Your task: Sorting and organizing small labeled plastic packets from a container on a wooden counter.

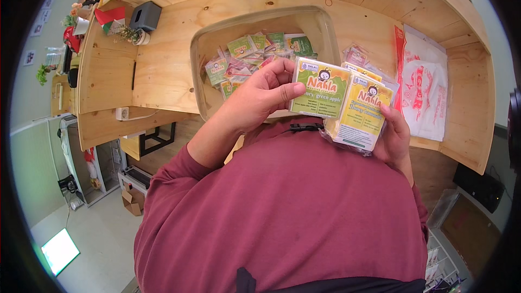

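Observation:
My left hand (264,95) pinches a green printed packet of cards or labels (317,87) between thumb and fingers, its right edge against a yellow stack. My right hand (395,134) grips that stack of yellow printed packets (360,110) in clear plastic, thumb on its front and fingers hidden behind. More yellow and clear-wrapped packets show behind its top edge. Beyond my left hand a translucent plastic bin (195,65) holds a loose heap of small green, pink and white packets (244,55). A few pink packets (356,55) lie on the wood right of the bin.
On the wooden desk (167,73), a pack of white plastic bags with red print (423,89) lies at the right. A dark grey box (145,15), a small potted plant (141,36) and a red, white and green flag (110,19) stand back left. Raised wooden boards edge the desk.

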`<state>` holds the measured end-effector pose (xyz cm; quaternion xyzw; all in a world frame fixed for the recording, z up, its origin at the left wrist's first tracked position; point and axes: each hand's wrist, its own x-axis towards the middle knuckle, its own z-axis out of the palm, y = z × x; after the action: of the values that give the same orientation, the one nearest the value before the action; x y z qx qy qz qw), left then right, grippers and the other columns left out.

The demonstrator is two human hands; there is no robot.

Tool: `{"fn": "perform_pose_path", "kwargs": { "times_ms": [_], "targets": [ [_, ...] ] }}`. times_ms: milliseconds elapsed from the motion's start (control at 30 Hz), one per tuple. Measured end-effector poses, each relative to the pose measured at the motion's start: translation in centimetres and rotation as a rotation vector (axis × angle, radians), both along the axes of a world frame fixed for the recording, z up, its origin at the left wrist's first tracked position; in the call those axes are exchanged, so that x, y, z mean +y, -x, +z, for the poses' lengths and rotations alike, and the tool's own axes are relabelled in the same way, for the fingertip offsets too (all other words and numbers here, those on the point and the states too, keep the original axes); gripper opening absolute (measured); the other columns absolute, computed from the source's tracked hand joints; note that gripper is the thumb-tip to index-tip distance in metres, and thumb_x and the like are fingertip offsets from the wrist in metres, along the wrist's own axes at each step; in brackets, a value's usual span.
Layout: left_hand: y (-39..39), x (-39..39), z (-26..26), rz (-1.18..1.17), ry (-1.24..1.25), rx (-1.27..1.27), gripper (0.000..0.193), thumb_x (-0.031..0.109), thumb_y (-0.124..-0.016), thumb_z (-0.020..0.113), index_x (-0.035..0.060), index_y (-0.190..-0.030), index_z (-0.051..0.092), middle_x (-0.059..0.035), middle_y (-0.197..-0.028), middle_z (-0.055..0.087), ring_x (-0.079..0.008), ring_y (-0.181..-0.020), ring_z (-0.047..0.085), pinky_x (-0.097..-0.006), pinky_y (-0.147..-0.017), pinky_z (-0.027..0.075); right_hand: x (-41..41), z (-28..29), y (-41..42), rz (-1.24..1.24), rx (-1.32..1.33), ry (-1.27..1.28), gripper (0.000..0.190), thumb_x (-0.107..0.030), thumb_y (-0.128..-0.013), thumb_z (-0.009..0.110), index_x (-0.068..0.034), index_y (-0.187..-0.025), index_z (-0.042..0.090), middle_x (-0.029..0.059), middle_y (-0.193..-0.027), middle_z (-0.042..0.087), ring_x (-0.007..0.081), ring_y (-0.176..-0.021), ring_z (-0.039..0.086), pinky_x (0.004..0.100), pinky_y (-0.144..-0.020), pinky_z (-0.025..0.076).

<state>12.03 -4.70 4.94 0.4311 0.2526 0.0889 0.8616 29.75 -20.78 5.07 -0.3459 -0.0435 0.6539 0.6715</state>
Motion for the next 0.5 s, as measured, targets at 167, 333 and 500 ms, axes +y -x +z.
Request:
{"fn": "perform_pose_path", "kwargs": {
  "times_ms": [167,333,500],
  "targets": [
    [0.6,0.5,-0.5,0.052,-0.005,-0.007,0.023,0.009,-0.08,0.051,0.0024,-0.101,0.043,-0.0071,-0.1,0.051,-0.0151,-0.093,0.051,-0.0296,-0.08,0.043,0.1,-0.1,0.2,-0.004,-0.004,-0.008,0.046,-0.021,-0.081,0.04,0.004,-0.12,0.03,0.0189,-0.115,0.044,0.0281,-0.104,0.047,0.0395,-0.087,0.039],
    [3.0,4.2,-2.6,0.316,-0.2,0.088,0.023,0.014,-0.078,0.056,0.004,-0.096,0.046,-0.0036,-0.089,0.054,-0.0107,-0.08,0.052,-0.0233,-0.066,0.044,0.0,-0.5,0.3,-0.027,0.005,0.011,0.044,-0.02,-0.082,0.039,0.003,-0.119,0.032,0.0187,-0.113,0.045,0.028,-0.103,0.047,0.0391,-0.086,0.04],
    [6.6,7.9,-6.6,0.46,-0.667,0.512,0.021,0.015,-0.077,0.057,0.002,-0.091,0.049,-0.0047,-0.082,0.055,-0.01,-0.072,0.052,-0.0224,-0.062,0.043,0.5,-1.1,0.6,0.057,-0.007,0.026,0.051,-0.013,-0.077,0.048,0.0,-0.121,0.026,0.015,-0.113,0.044,0.0242,-0.104,0.046,0.0358,-0.087,0.039]
  ]
}}
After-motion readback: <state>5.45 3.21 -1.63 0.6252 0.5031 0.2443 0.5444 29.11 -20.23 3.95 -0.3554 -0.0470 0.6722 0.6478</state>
